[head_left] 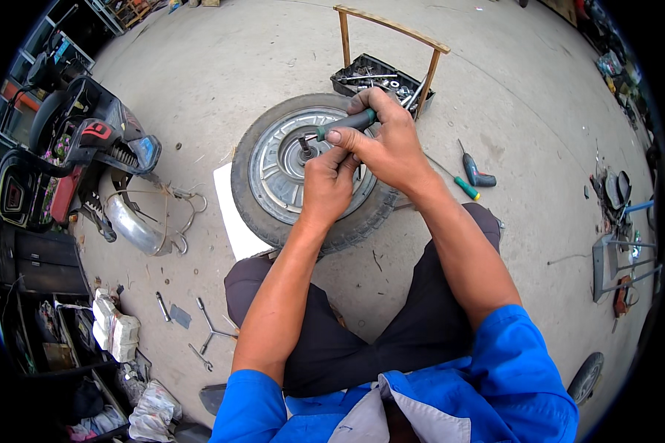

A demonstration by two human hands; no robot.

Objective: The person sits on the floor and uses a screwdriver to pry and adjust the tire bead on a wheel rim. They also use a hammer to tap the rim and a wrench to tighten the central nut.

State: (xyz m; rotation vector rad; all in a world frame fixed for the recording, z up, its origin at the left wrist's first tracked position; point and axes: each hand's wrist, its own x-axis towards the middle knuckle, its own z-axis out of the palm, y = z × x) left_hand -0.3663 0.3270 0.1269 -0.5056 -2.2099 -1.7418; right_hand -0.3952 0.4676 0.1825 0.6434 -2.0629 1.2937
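A wheel [253,177] with a grey metal hub lies flat before me on a white board [236,230]. My right hand [380,148] is closed on a dark green-ended screwdriver handle [348,122], held sideways over the hub; its thin shaft points toward an upright dark fitting [307,151] at the centre. My left hand [325,181] is closed just right of and below that fitting, fingertips meeting under my right thumb; what they grip is hidden.
An open toolbox [355,70] and wooden frame [391,25] stand beyond the wheel. A screwdriver [465,186] and pistol-grip tool [476,173] lie right. Scooter parts [81,140], wrenches [203,356] and storage boxes [41,266] are left; metal frames [606,266] are far right.
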